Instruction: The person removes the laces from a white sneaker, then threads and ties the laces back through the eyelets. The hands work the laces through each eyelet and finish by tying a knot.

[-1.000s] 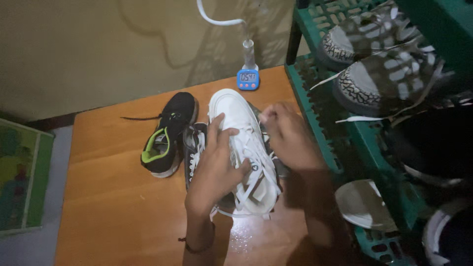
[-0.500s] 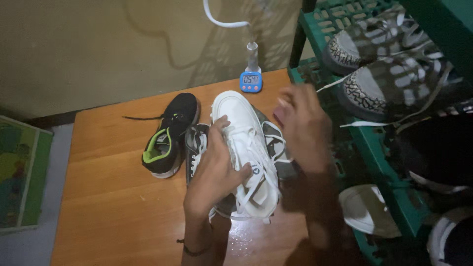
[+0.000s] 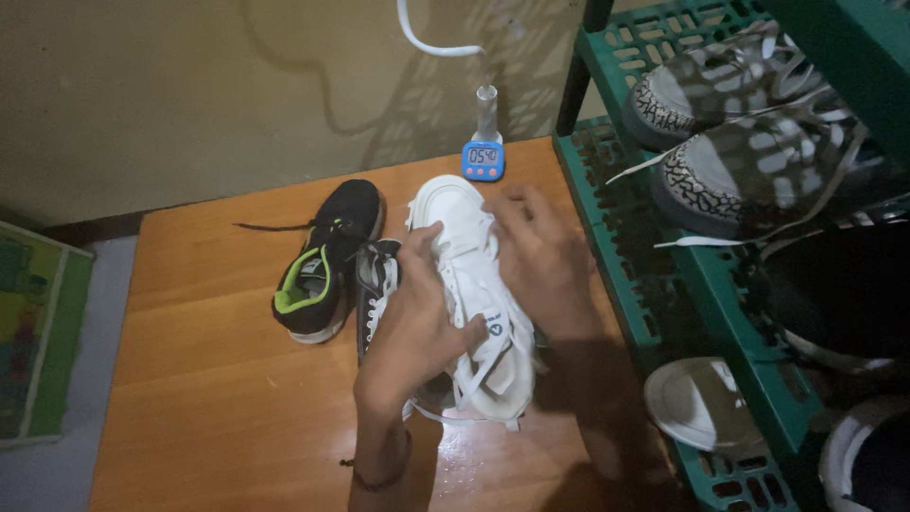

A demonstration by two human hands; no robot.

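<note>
A white lace-up sneaker point(image 3: 469, 284) lies on the wooden table point(image 3: 209, 379), toe pointing away from me. My left hand point(image 3: 417, 327) grips its left side, thumb across the laces near the tongue. My right hand point(image 3: 540, 256) rests over its right side by the laces; whether it pinches a lace is hidden. A dark shoe with white laces point(image 3: 376, 284) lies partly under the white one, and a black sneaker with a green lining point(image 3: 322, 265) sits to the left.
A small blue digital timer point(image 3: 483, 159) stands at the table's far edge by a white lamp stem point(image 3: 485, 109). A green plastic shoe rack point(image 3: 664, 237) at the right holds grey patterned sneakers point(image 3: 749, 161) and other shoes. A colourful mat point(image 3: 33, 332) lies at the left.
My right hand lifted off the white sneaker half a second ago and has come back down onto its right side. My left hand kept its grip throughout.
</note>
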